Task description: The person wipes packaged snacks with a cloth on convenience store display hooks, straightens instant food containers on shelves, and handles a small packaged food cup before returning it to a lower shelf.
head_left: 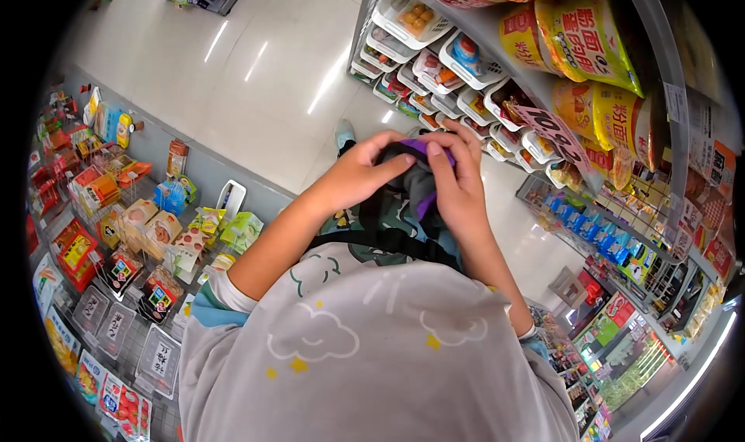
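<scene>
A crumpled dark grey cloth with purple edges (420, 184) is held between both hands in front of the body. My left hand (358, 172) grips its left side, the thumb lying over the dark fabric. On the right side, my right hand (459, 180) pinches the cloth, with its thumb against the purple part and some fingers raised behind. The hands are close together, at about waist height above the patterned trousers (349, 223). Folds of the cloth hide some fingertips.
Hanging snack packets (77, 260) fill a rack at left. At right, a shelf holds yellow noodle packages (594, 42) above a price sign (555, 135). White baskets (469, 62) of packaged food line the aisle. Pale tiled floor (272, 77) lies ahead.
</scene>
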A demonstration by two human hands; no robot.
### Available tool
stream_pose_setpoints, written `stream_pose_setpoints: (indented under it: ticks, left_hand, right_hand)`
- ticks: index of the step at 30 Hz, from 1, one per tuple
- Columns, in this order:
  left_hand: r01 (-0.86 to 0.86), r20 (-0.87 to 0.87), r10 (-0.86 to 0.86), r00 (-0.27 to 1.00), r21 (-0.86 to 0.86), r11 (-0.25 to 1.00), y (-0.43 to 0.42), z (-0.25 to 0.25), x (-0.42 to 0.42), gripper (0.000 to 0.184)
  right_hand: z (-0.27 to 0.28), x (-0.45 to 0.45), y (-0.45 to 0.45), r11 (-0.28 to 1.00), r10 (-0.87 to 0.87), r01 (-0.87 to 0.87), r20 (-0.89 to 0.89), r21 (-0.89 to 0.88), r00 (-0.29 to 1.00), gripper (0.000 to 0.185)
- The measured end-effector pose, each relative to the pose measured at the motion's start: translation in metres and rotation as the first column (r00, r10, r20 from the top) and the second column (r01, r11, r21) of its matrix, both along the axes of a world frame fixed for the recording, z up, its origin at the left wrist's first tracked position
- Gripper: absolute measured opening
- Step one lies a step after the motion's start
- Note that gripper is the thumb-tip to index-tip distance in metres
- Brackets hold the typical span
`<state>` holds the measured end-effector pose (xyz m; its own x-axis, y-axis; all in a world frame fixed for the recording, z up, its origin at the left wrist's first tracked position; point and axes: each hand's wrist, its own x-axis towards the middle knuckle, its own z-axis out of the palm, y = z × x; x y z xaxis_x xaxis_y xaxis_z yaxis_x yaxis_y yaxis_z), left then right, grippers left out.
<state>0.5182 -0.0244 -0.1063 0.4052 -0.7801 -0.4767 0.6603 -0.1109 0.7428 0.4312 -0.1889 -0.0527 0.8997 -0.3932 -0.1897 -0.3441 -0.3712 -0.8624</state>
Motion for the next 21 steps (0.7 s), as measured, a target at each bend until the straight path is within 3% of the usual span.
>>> stream_pose_setpoints:
  ticks: [2,5,8,12,14,18,20,21]
  left_hand:
    - [-0.087,0.054,0.087,0.995,-0.006,0.996,0.013,-0.009,0.002,0.035]
    - [-0.1,-0.016,0.1,0.995,-0.002,0.995,0.035,-0.013,0.013,0.026]
    - [-0.146,-0.028,0.146,0.989,-0.001,0.989,0.044,0.002,0.03,0.017]
    - [-0.168,0.097,0.157,0.983,0.117,0.979,0.05,0.015,0.05,0.021]
    - [-0.083,0.173,0.063,0.983,0.107,0.991,0.051,0.022,0.056,0.019]
    - [-0.004,0.195,0.0,0.981,0.02,1.0,0.049,0.013,0.055,0.01]
    - [-0.091,0.042,0.097,0.994,-0.134,0.987,0.049,0.007,0.049,0.013]
    - [-0.066,-0.035,0.061,0.998,-0.146,0.987,0.052,0.007,0.049,0.016]
  right_hand:
    - [-0.005,0.004,0.006,0.998,0.058,-0.058,0.013,-0.038,0.998,0.022]
    - [-0.007,0.008,0.021,0.951,0.043,-0.019,-0.073,0.307,0.996,0.024]
    - [-0.005,0.009,0.026,0.947,0.057,0.0,-0.168,0.321,0.984,0.024]
    - [-0.003,0.005,0.034,0.942,0.101,-0.059,-0.112,0.329,0.989,0.024]
    - [0.001,0.001,0.038,0.873,0.198,-0.075,-0.21,0.483,0.957,0.023]
    - [0.004,0.002,0.043,0.84,0.244,-0.077,-0.247,0.537,0.938,0.022]
    - [0.001,0.001,0.048,0.823,0.216,-0.042,-0.244,0.567,0.946,0.021]
    - [-0.001,-0.001,0.05,0.804,0.19,-0.01,-0.24,0.595,0.952,0.021]
